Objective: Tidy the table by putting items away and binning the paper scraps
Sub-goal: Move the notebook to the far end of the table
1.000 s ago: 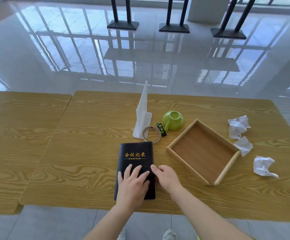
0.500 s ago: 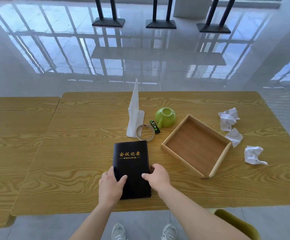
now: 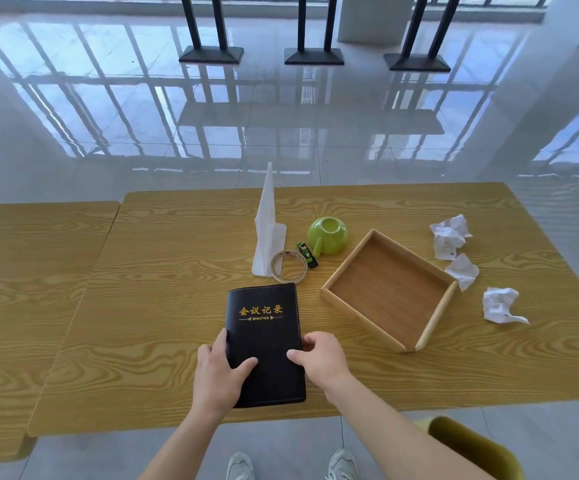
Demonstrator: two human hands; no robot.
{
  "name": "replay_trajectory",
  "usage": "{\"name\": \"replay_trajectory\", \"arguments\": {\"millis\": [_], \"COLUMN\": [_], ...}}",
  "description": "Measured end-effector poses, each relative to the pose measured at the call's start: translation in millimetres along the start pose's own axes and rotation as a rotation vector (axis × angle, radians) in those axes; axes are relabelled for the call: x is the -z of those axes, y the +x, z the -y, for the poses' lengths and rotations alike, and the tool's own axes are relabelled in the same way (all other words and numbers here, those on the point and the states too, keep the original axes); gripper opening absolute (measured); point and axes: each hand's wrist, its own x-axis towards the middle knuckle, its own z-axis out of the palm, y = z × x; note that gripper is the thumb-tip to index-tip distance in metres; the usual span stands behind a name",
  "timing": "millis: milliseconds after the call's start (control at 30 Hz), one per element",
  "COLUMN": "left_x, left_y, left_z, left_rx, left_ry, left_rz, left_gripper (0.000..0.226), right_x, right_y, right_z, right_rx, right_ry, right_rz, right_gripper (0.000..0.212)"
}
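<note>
Our left hand point(image 3: 218, 379) and right hand point(image 3: 322, 362) clasp the black notebook point(image 3: 263, 327) at its near end, one on each long edge. It lies on the worktop point(image 3: 163, 306) pointing away from us. The wooden tray point(image 3: 360, 318) sits rightward, nearer the right hand.

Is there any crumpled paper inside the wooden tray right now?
No, the wooden tray holds nothing, and the paper scraps all lie on the table to its right.

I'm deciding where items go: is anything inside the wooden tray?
The wooden tray shows only its bare floor, with nothing lying in it. A thin strip of floor just behind its near wall is hidden by that wall.
</note>
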Motion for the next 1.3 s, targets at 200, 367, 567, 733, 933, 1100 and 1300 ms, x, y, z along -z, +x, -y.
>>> {"name": "replay_trajectory", "arguments": {"millis": [200,367,567,733,933,1100,1300], "left_x": [-5,-15,-45,-76,-103,-120,-143], "left_y": [-5,-6,-15,-21,-12,4,21], "left_z": [-31,-49,-99,-137,-178,-209,-249], "left_rx": [-0.105,-0.136,-0.221,-0.252,-0.31,-0.415,-0.573], "left_ry": [0.009,0.022,0.038,0.04,0.074,0.077,0.108], "left_rz": [-0.006,0.01,0.03,0.064,0.138,0.194,0.3], "left_gripper": [0.08,0.08,0.079,0.076,0.079,0.081,0.073], "right_x": [31,50,105,152,191,213,237], "right_y": [-13,-17,-22,-20,-21,-20,-22], "right_z": [0,-4,-24,-38,-47,-51,-57], "right_rx": [0.018,0.027,0.04,0.061,0.03,0.0,-0.066], "right_ry": [0.102,0.1,0.119,0.095,0.129,0.227,0.34], "right_rz": [-0.08,-0.098,-0.162,-0.2,-0.288,-0.393,-0.524], "right_gripper": [0.006,0.007,0.009,0.01,0.011,0.008,0.007]}}
